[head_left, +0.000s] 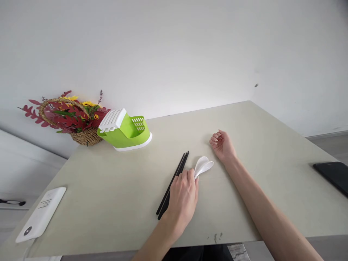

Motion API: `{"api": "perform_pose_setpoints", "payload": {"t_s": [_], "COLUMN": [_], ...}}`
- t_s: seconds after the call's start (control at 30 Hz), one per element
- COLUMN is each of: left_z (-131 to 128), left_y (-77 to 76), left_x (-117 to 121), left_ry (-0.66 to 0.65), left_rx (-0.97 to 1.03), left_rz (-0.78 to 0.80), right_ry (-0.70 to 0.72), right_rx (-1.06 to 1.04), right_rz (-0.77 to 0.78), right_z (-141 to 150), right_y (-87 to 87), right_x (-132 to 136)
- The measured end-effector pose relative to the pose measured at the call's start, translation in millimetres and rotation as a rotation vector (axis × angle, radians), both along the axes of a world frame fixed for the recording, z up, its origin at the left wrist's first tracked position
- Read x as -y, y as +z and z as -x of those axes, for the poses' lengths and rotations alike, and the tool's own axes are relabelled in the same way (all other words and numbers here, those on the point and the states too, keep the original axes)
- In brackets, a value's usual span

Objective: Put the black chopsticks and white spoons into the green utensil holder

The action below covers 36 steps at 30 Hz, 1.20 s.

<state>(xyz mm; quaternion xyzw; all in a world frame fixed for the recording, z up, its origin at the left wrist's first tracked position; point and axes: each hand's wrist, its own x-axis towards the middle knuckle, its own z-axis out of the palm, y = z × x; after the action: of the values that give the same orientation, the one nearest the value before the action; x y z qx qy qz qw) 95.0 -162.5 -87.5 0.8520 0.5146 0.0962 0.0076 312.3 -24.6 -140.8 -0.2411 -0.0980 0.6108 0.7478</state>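
Note:
My left hand [182,197] lies on the beige table [114,195], fingers curled round the handles of the white spoons [203,165], whose bowls stick out past my fingertips. A pair of black chopsticks [174,181] lies just left of that hand, touching its edge. My right hand [222,145] rests palm-up on the table beyond the spoons, fingers loosely curled, nothing in it. A green and white cutlery holder [125,130] stands farther back on the left.
A wicker basket of red and yellow flowers [72,117] sits at the back left corner. A white flat device [40,214] lies near the front left edge. A black phone [333,174] lies at the right edge. White walls close the back.

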Motion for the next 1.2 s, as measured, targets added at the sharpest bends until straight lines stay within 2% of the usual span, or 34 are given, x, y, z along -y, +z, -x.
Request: {"api": "perform_pose_setpoints", "payload": {"t_s": [0.5, 0.9, 1.03, 1.1, 1.2], "left_z": [-3, 6, 29, 49, 87], "left_y": [0.8, 11.8, 33.0, 52.8, 88.4], "left_x": [2, 1, -22, -46, -90], "left_ry": [-0.010, -0.034, -0.099, -0.038, 0.124], "left_rx": [-0.054, 0.003, 0.081, 0.094, 0.132], "left_rz": [0.009, -0.015, -0.179, -0.305, -0.483], "right_ry": [-0.005, 0.010, 0.011, 0.013, 0.019], "right_rx": [0.019, 0.059, 0.063, 0.064, 0.063], "right_rz": [0.000, 0.018, 0.019, 0.020, 0.015], "right_z": [2, 2, 2, 2, 2], "right_y": [2.3, 3.7, 3.3, 2.6, 1.7], "right_x": [1, 1, 2, 2, 1]}}
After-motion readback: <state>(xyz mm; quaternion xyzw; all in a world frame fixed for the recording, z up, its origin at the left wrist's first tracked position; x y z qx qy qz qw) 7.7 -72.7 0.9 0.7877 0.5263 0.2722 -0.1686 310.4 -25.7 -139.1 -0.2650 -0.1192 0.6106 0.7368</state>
